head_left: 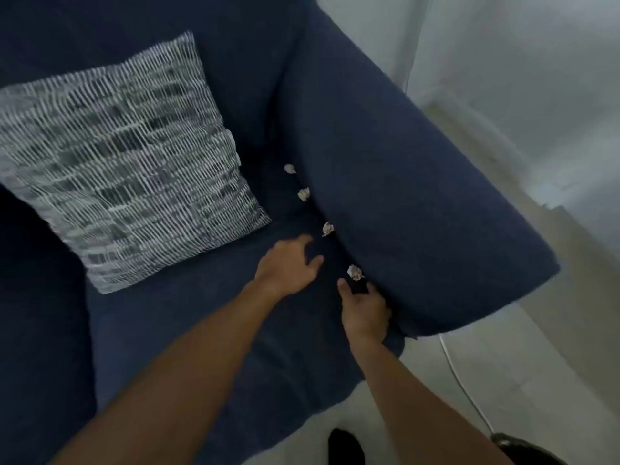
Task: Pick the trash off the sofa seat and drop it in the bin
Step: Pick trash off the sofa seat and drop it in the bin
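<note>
Several small crumpled white paper balls lie in a row on the dark blue sofa seat (188,330), along the crease by the right armrest (419,196). The nearest ball (354,272) sits just beyond the fingertips of my right hand (365,313), which is open and apart from it. Another ball (327,228) lies just past my left hand (288,265), whose fingers are spread over the seat and hold nothing. Two more balls (303,194) (290,168) lie farther back. A dark rim at the bottom right may be the bin (523,448).
A grey and white patterned cushion (124,156) leans on the seat to the left. A white cable (463,387) runs over the pale floor on the right. A dark shoe tip (345,446) shows at the bottom edge.
</note>
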The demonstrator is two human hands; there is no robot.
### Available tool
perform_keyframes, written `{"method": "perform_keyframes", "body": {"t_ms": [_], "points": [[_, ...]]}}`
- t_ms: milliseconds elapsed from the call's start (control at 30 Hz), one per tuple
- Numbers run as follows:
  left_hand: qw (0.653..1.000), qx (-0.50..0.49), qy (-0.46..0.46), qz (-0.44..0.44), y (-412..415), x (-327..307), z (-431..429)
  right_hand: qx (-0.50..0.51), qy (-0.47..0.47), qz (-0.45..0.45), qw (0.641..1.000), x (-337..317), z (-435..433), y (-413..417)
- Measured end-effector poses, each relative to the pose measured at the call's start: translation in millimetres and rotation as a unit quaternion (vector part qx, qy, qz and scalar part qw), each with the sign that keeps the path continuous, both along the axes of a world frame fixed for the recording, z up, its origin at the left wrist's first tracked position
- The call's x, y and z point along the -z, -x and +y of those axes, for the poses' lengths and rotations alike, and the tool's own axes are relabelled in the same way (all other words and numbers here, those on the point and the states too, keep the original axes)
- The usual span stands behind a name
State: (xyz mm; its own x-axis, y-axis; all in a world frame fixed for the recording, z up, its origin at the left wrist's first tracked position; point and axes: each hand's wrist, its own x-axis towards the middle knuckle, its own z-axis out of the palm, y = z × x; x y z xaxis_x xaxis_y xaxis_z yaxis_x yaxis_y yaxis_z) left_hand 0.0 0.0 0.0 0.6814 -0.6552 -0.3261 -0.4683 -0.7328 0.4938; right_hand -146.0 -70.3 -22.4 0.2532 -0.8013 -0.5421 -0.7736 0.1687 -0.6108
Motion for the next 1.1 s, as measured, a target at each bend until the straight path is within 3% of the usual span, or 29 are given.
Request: {"method": "perform_keyframes", "body": {"t_ms": [233, 500, 667, 867, 1100], "points": [[0.998, -0.027, 0.062, -0.014, -32, 64, -66, 0.138, 0.014, 0.060, 0.988, 60, -7, -45], [0.996, -0.051, 0.064, -0.042, -36, 85, -80, 0.169, -0.003, 0.048, 0.984, 79, -12, -50], [0.995, -0.049, 0.077, -0.043, -39, 68, -67, 0.171, -0.027, 0.016, 0.985, 62, -11, -46], [0.990, -0.083, 0.101, -0.054, -45, 20, -25, 0.181, -0.022, -0.126, 0.975, 19, -2, -28], [0.980, -0.094, 0.158, -0.072, -33, -69, 21, 0.085, 0.060, -0.173, 0.979, -61, 8, -15]]}}
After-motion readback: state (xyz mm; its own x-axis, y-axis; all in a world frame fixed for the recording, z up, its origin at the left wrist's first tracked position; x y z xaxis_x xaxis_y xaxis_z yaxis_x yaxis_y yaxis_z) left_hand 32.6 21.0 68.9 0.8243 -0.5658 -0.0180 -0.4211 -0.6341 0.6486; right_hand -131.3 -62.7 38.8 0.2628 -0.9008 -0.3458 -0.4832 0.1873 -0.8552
